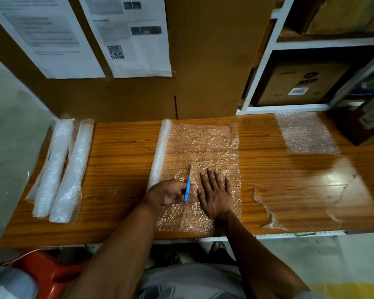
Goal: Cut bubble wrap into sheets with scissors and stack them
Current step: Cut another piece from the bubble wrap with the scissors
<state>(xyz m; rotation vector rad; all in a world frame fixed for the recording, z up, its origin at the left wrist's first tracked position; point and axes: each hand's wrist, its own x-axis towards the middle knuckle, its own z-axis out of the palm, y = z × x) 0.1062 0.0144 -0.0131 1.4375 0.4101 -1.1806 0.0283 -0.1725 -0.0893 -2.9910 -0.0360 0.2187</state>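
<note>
Head view: the cut is partway through. The left hand (pixel 171 192) grips blue-handled scissors (pixel 188 184), fingers curled through the loops, blades pointing toward twelve o'clock and lying closed or nearly so on the bubble wrap sheet (pixel 203 147). A slit seems to run from the six o'clock edge up to the scissors, so roughly the near half of this cut looks done and the far half remains.

The right hand (pixel 215 194) lies flat at three o'clock of the scissors, fingers straight and spread, pressing the wrap down onto the wooden table (pixel 121 160). The unrolled length is still joined to its roll (pixel 160 152), which lies just at nine o'clock of the cut line.

One finished sheet (pixel 307 134) lies well apart toward two o'clock; whether it is a single layer or several I cannot tell. Two further rolls (pixel 63 169) wait at the nine o'clock end, so much cutting likely remains.

The wrap is clear, glinting, slightly crumpled near the hands, with a ragged far right corner.
</note>
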